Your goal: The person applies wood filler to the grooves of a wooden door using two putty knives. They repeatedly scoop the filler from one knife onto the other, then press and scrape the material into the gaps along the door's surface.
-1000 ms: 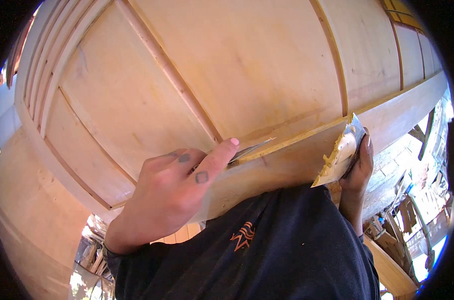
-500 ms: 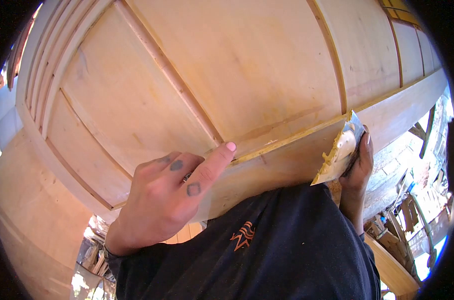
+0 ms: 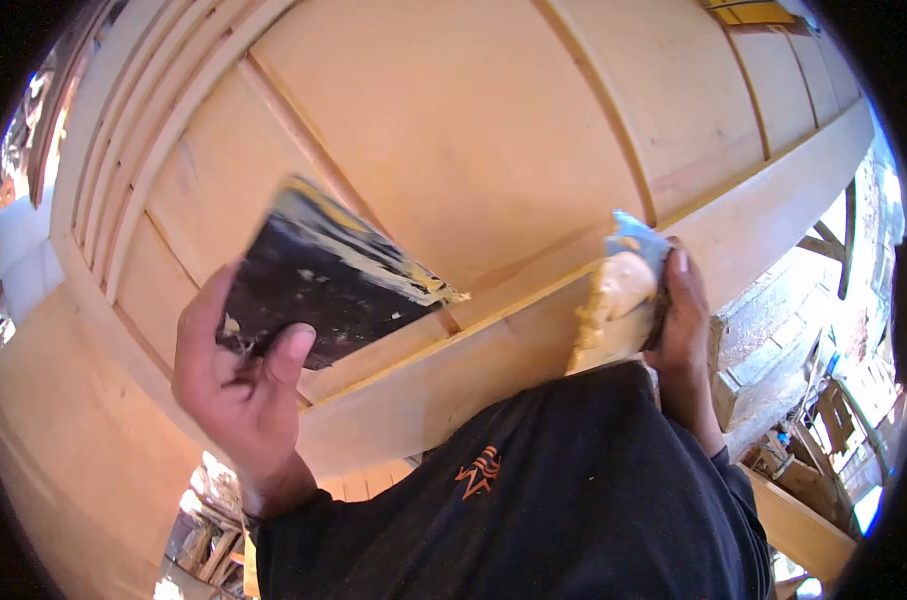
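My left hand [image 3: 249,385] grips a flat black putty spreader [image 3: 319,285], thumb on its near face and fingers behind. Smears of cream and yellow filler run along the spreader's upper edge. On the other side, my right hand [image 3: 686,310] holds a metal plate [image 3: 639,238] tilted upright, fingers wrapped behind it. A thick mound of tan filler [image 3: 629,285] coats the plate's face and left edge. Both tools stand out in front of a curved wooden panel [image 3: 454,130] with raised strips. A wooden rail [image 3: 424,385] crosses behind them, yellowish filler along its top seam.
Curved ribs [image 3: 144,130] bound the panel at upper left. A large rounded wooden surface [image 3: 64,450] fills the lower left. Wood scraps [image 3: 824,450] and a beam [image 3: 804,525] lie at lower right. Something yellow [image 3: 759,12] sits at the top right.
My left hand has lifted off the seam, moved left and turned over, bringing the black spreader into sight. The right hand with the filler-loaded plate has shifted slightly left.
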### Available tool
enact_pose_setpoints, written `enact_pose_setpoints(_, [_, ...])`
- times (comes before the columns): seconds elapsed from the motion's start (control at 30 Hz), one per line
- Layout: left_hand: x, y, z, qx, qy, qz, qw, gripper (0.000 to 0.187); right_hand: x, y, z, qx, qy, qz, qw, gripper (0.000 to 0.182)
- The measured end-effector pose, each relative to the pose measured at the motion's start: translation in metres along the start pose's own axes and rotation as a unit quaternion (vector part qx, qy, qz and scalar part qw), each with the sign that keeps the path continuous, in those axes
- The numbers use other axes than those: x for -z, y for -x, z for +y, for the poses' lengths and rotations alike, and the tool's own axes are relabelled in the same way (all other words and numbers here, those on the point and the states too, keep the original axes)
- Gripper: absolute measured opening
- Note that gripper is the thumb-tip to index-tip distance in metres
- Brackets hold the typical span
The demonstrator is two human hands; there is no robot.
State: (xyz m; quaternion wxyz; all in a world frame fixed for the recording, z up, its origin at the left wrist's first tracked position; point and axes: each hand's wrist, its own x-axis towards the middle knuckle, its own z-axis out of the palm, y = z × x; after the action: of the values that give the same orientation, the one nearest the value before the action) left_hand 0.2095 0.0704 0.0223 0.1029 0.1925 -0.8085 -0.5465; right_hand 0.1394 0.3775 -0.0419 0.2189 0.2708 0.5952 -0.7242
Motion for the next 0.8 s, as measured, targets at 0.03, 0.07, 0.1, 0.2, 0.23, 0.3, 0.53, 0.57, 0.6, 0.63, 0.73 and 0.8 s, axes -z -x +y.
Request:
enact_pose_setpoints(0.03, [-0.005, -0.003, -0.004, 0.02, 0.089, -0.004, 0.996, 0.048, -0.002, 0.0, 0.002, -0.001, 0.011, -0.029, 1.0, 0.029])
enact_pose_setpoints(0.07, [-0.008, -0.003, -0.008, 0.039, 0.176, -0.01, 0.984, 0.05, -0.005, 0.0, 0.003, -0.002, 0.022, -0.058, 0.998, 0.028])
enact_pose_setpoints(0.1, [-0.012, -0.001, -0.012, 0.079, 0.245, -0.019, 0.966, 0.052, -0.009, 0.001, 0.001, -0.012, 0.005, -0.097, 0.995, 0.028])
enact_pose_setpoints(0.2, [-0.029, 0.008, -0.015, 0.17, 0.364, -0.029, 0.915, 0.06, -0.025, 0.009, -0.009, -0.041, -0.025, -0.179, 0.983, 0.028])
enact_pose_setpoints(0.23, [-0.033, 0.01, -0.015, 0.185, 0.388, -0.032, 0.902, 0.057, -0.032, 0.013, -0.013, -0.05, -0.023, -0.183, 0.982, 0.028])
enact_pose_setpoints(0.3, [-0.039, 0.015, -0.014, 0.219, 0.433, -0.036, 0.873, 0.051, -0.035, 0.017, -0.013, -0.069, -0.031, -0.189, 0.979, 0.029])
enact_pose_setpoints(0.53, [-0.052, 0.025, -0.012, 0.21, 0.444, -0.048, 0.87, 0.051, -0.035, 0.028, -0.013, -0.081, -0.056, -0.245, 0.964, 0.029])
enact_pose_setpoints(0.57, [-0.052, 0.026, -0.014, 0.209, 0.437, -0.046, 0.874, 0.051, -0.036, 0.03, -0.014, -0.083, -0.057, -0.245, 0.964, 0.029])
enact_pose_setpoints(0.6, [-0.053, 0.027, -0.015, 0.208, 0.431, -0.044, 0.877, 0.052, -0.036, 0.032, -0.016, -0.084, -0.058, -0.245, 0.964, 0.029])
enact_pose_setpoints(0.63, [-0.052, 0.027, -0.016, 0.191, 0.414, -0.037, 0.889, 0.052, -0.037, 0.033, -0.017, -0.083, -0.063, -0.24, 0.965, 0.029])
enact_pose_setpoints(0.73, [-0.048, 0.03, -0.018, 0.161, 0.382, -0.023, 0.91, 0.054, -0.035, 0.036, -0.018, -0.076, -0.075, -0.235, 0.966, 0.031])
enact_pose_setpoints(0.8, [-0.043, 0.032, -0.019, 0.166, 0.384, -0.021, 0.908, 0.054, -0.031, 0.033, -0.016, -0.067, -0.076, -0.254, 0.962, 0.032])
